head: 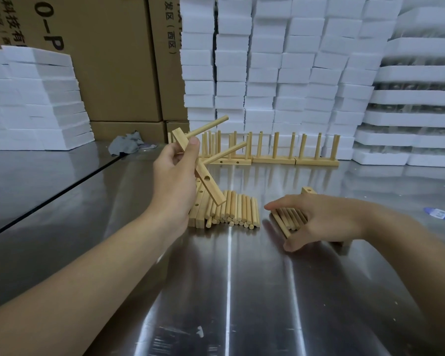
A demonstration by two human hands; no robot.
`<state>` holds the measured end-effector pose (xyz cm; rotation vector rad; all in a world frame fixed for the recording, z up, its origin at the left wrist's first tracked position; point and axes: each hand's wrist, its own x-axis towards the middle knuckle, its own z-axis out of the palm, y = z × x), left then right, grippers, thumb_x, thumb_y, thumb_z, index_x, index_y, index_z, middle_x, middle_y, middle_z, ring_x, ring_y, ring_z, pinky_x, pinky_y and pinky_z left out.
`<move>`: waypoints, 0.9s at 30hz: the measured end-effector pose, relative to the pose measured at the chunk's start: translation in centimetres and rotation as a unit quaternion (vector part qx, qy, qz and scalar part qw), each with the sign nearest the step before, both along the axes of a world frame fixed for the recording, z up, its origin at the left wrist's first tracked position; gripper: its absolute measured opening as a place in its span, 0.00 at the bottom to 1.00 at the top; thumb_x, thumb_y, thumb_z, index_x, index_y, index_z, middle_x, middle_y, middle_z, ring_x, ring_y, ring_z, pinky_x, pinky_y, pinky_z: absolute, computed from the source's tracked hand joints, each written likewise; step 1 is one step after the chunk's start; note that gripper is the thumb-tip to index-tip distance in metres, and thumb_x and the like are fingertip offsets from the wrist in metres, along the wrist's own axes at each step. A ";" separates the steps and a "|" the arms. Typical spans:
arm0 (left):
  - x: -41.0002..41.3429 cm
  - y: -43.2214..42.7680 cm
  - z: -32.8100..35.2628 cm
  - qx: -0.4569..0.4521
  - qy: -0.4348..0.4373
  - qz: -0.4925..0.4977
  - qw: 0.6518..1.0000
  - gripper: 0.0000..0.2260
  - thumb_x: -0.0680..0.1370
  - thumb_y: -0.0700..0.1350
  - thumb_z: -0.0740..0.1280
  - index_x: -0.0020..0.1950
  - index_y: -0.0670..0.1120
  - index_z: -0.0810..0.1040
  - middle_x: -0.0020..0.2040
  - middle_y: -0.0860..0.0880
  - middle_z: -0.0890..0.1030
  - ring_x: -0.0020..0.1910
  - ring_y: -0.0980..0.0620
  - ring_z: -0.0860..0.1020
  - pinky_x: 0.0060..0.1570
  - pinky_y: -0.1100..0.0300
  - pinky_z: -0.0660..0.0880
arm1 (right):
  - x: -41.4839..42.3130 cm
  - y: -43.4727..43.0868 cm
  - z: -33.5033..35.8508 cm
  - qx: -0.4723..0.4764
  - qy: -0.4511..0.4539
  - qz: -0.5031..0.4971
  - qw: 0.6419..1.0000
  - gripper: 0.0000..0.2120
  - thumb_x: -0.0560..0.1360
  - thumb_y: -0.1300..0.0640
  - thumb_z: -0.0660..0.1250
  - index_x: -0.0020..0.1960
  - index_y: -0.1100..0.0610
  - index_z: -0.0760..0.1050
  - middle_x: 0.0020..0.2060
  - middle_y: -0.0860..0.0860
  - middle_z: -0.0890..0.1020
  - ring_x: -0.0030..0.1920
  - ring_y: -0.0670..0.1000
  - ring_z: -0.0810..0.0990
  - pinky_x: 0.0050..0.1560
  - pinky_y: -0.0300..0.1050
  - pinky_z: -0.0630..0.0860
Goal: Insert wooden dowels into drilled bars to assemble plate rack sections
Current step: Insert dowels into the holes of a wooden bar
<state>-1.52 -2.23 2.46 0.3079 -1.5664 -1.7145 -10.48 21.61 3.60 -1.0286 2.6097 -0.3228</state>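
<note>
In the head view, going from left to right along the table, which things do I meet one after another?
A stack of white foam blocks → grey cloth → left hand holding a drilled bar → pile of loose dowels → right hand → blue sticker.

Part-built rack section in the left hand point(175, 176); loose stock by both hands.
The drilled bar point(211, 191), pale wood, is held steeply tilted, with two dowels point(207, 127) seated in its upper holes and one open hole below the fingers. Spare bars point(197, 209) lie just right of that wrist, touching a pile of loose dowels point(238, 210). A small bunch of dowels point(287, 219) lies under the right hand point(321, 219) (count unclear). Finished sections point(272, 150) stand upright beyond both hands.
</note>
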 end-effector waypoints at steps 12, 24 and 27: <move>-0.1 -0.1 -0.1 0.003 0.000 -0.017 1.000 0.14 0.85 0.58 0.66 0.59 0.48 0.82 0.45 0.47 0.73 0.46 0.48 0.75 0.49 0.54 0.75 | -0.5 0.3 0.0 -0.018 -0.016 0.026 0.999 0.36 0.71 0.51 0.77 0.73 0.32 0.65 0.58 0.25 0.70 0.66 0.43 0.70 0.61 0.43 0.66; -0.2 -0.2 -0.5 -0.003 -0.004 -0.012 1.000 0.14 0.85 0.58 0.66 0.59 0.49 0.82 0.41 0.51 0.71 0.42 0.51 0.72 0.45 0.56 0.73 | -0.8 -1.1 -1.4 -0.114 0.034 0.013 0.993 0.19 0.76 0.50 0.76 0.63 0.35 0.77 0.48 0.35 0.83 0.40 0.34 0.81 0.44 0.36 0.74; -0.2 -0.2 -0.5 -0.002 -0.005 -0.011 1.000 0.15 0.85 0.58 0.67 0.59 0.48 0.82 0.40 0.52 0.72 0.42 0.51 0.73 0.45 0.57 0.74 | -0.6 -1.1 -1.4 -0.133 0.063 0.007 0.989 0.15 0.77 0.53 0.74 0.59 0.37 0.79 0.45 0.37 0.85 0.44 0.36 0.81 0.51 0.39 0.75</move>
